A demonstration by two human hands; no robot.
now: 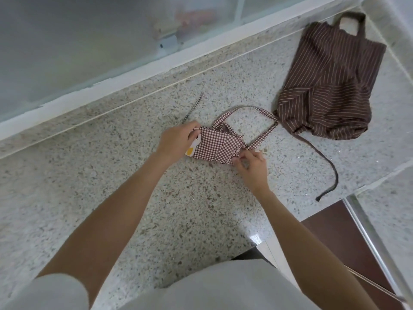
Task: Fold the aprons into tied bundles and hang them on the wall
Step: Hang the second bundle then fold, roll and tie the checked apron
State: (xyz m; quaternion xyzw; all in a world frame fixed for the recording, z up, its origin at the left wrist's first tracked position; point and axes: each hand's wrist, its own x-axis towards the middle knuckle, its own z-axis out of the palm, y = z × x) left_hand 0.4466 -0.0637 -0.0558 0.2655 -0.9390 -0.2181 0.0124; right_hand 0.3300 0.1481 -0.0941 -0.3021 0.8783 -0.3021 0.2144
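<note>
1. Countertop: speckled terrazzo-like stone, pale grey with brown and dark flecks; fills most of the view, running from near left to far right.
2. Raised stone ledge: same speckled material, a thin seam line along it, bordering the far side of the counter.
3. Window frame: white, painted, somewhat worn, running diagonally above the ledge.
4. Frosted glass panes: pale grey-green, translucent; blurred pinkish shapes show behind them near a white vertical mullion.
5. Dark brown floor or panel: near right, below the counter edge.
6. Metal rail: silvery, beside the brown surface.
7. Light: soft, diffuse daylight; one small glare spot at the near counter edge.
</note>
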